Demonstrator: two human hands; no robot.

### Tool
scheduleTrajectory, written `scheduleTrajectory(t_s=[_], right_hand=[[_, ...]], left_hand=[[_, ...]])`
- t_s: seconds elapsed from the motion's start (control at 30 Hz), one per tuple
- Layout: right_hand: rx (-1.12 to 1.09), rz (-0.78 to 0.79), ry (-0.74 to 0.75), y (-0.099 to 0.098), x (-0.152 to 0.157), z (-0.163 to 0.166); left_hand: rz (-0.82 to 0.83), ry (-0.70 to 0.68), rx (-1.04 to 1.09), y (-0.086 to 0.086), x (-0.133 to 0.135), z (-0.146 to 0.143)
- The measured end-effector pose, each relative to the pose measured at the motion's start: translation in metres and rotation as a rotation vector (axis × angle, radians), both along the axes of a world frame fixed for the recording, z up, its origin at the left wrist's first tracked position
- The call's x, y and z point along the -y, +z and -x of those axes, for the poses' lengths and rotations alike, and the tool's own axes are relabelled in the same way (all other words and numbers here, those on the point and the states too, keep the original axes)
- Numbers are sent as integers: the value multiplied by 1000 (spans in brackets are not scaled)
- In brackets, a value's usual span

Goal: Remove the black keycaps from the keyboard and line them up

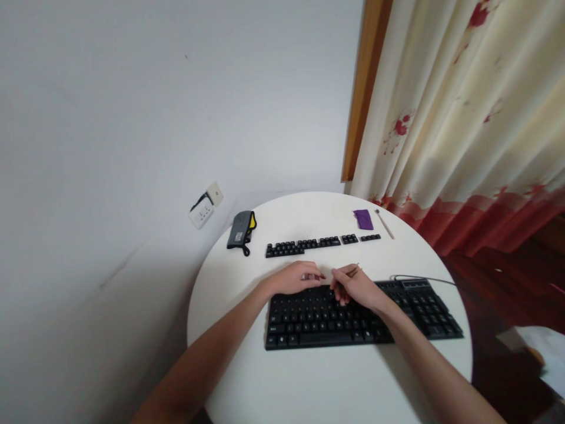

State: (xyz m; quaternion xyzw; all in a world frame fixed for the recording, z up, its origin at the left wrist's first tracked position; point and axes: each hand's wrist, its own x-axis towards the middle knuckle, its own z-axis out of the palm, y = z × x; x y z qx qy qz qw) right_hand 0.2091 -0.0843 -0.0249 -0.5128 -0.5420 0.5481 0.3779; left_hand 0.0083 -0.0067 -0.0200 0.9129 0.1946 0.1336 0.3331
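Observation:
A black keyboard (326, 338) lies on the round white table (282, 383), its top edge partly hidden by my hands. My left hand (296, 278) rests at that edge, palm down, its fingers loosely bent and apart, holding nothing I can see. Over the upper middle of the keys, my right hand (354, 287) is closed in a pinch around a thin stick-like tool, whose tip pokes out above the knuckles. Beyond both hands, black keycaps (285, 249) stand lined up in rows. Parts of the keyboard's upper left look bare of caps.
At the table's far left lies a grey pouch (241, 229) with a yellow inside and a loop. A purple cloth (364, 219) and a thin brush-like stick (385, 224) lie far right. The keyboard's cable (424, 277) runs rightward. Wall and curtain (424, 147) stand behind.

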Motion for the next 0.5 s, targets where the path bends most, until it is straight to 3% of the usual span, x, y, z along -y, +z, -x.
scheduleTrajectory(t_s=[0.2,0.5], right_hand=[[-23,-139,-214,1,-3,6],[-44,-217,-258,-5,-3,12]], left_hand=[[-39,147,146,3,7,-9],[-150,138,250,-3,8,-10]])
